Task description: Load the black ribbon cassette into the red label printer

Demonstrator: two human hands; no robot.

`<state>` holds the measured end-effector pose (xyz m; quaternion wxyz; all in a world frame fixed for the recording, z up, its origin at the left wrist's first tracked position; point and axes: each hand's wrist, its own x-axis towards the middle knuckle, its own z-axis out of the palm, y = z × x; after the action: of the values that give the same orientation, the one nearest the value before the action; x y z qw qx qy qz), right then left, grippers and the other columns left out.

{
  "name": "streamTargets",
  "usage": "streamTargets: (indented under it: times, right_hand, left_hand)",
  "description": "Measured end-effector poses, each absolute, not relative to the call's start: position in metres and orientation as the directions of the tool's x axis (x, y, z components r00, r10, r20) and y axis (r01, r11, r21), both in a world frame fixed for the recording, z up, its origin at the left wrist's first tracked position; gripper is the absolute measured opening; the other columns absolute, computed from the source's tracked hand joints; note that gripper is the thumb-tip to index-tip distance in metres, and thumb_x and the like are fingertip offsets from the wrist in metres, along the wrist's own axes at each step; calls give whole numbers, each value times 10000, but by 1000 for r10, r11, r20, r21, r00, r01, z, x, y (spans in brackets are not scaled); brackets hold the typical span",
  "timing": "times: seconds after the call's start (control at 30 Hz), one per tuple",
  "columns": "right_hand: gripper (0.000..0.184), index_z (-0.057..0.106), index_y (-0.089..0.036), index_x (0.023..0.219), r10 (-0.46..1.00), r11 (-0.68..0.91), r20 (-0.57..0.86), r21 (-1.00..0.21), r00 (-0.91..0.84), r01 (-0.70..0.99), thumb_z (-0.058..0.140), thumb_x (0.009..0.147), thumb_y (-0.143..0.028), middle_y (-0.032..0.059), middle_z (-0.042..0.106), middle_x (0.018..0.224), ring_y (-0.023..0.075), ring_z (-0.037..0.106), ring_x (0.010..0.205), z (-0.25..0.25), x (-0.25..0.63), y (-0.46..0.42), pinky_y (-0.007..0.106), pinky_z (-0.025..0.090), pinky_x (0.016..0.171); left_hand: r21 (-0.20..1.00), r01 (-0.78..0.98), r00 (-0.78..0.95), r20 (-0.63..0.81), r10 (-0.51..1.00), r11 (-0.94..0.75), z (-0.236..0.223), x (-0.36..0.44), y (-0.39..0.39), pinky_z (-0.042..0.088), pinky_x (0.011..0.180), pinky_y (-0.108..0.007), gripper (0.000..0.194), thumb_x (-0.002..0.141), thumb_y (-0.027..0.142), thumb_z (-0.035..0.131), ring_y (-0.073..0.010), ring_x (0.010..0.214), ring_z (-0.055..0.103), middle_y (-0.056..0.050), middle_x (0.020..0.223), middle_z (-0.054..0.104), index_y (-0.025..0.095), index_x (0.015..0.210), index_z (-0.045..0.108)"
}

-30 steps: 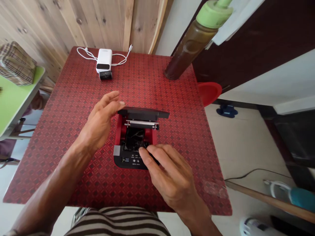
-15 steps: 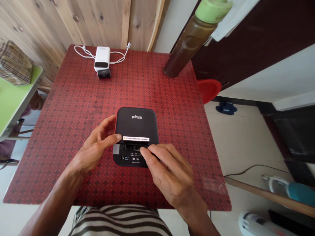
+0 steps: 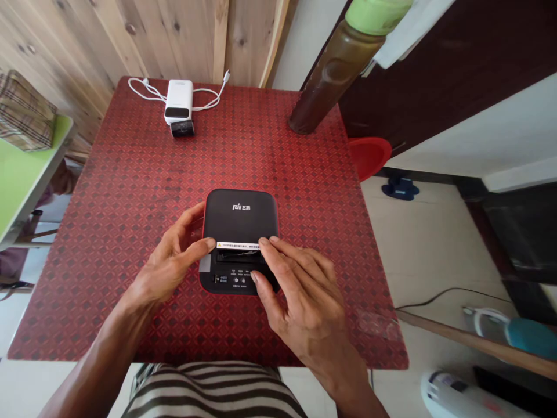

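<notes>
A squarish black receipt printer (image 3: pixel 241 217) with white lettering and red sides lies on the table before me. A white label strip runs along its lid edge, above a dark slot with something shiny inside that I cannot make out. My left hand (image 3: pixel 169 255) grips the printer's left side, thumb on the lid's lower left corner and fingers along the side. My right hand (image 3: pixel 302 284) rests over the lower right, its fingertips on the lid's edge and label, its thumb apart on the front panel beside the small buttons. It covers the printer's right corner.
A white power bank (image 3: pixel 179 97) with a white cable and a small black display piece (image 3: pixel 181 128) sit at the back of the red patterned table (image 3: pixel 143 168). A tall brown bottle (image 3: pixel 331 69) with a green cap stands at the back right.
My right hand's fingers have moved up from the slot to the lid's edge, and its thumb has come down onto the front panel. My left hand stays in place.
</notes>
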<state>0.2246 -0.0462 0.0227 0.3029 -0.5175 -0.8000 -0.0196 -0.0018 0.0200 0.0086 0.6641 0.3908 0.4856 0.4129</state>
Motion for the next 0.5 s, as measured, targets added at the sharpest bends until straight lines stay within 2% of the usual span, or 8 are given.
streamTargets:
  times: [0.07, 0.17, 0.23, 0.3, 0.4, 0.5]
  right_hand:
    - [327, 652, -117, 1484, 819, 465, 502, -293, -280, 835, 669, 1159, -146, 167, 903, 1304, 282, 863, 1234, 22, 226, -47, 462, 618, 1070]
    - [347, 666, -143, 1495, 818, 485, 514, -375, -258, 790, 682, 1150, -167, 156, 891, 1341, 296, 837, 1308, 21, 231, -49, 479, 654, 1103]
    - [375, 677, -149, 1505, 821, 472, 538, -448, -193, 759, 705, 1131, -169, 173, 867, 1395, 303, 811, 1368, 18, 236, -54, 485, 673, 1137]
    - [412, 675, -154, 1531, 844, 402, 529, -510, -91, 760, 722, 1123, -180, 191, 850, 1423, 296, 828, 1332, 14, 241, -61, 469, 706, 1114]
    - [455, 648, -171, 1587, 893, 283, 450, -574, 7, 769, 716, 1145, -253, 179, 869, 1382, 277, 886, 1189, 6, 243, -69, 427, 757, 1018]
    - [479, 638, -184, 1613, 910, 264, 414, -612, 18, 746, 709, 1153, -297, 168, 879, 1372, 284, 903, 1163, 2, 241, -73, 428, 771, 1010]
  left_hand:
    - [924, -163, 175, -318, 932, 346, 7, -1, 19, 518, 1333, -556, 732, 827, 412, 1002, -426, 1581, 632, -110, 1670, 713, 277, 1506, 762]
    - [928, -149, 118, -326, 938, 341, 2, -4, 11, 518, 1324, -553, 738, 864, 484, 995, -426, 1585, 630, -113, 1655, 727, 282, 1530, 752]
    - [927, -148, 71, -339, 938, 346, -2, -8, 1, 512, 1323, -557, 716, 929, 541, 951, -416, 1588, 630, -109, 1662, 724, 301, 1567, 730]
    - [925, -152, 78, -340, 937, 348, -6, -13, -10, 530, 1303, -551, 666, 996, 564, 881, -413, 1586, 633, -104, 1675, 716, 322, 1595, 720]
    - [932, -145, 119, -316, 941, 332, -8, -18, -23, 598, 1223, -521, 626, 1013, 475, 872, -412, 1547, 668, -78, 1701, 700, 368, 1611, 720]
    - [934, -147, 118, -310, 943, 326, -6, -16, -27, 611, 1211, -510, 597, 1011, 416, 874, -412, 1563, 656, -67, 1708, 697, 372, 1592, 743]
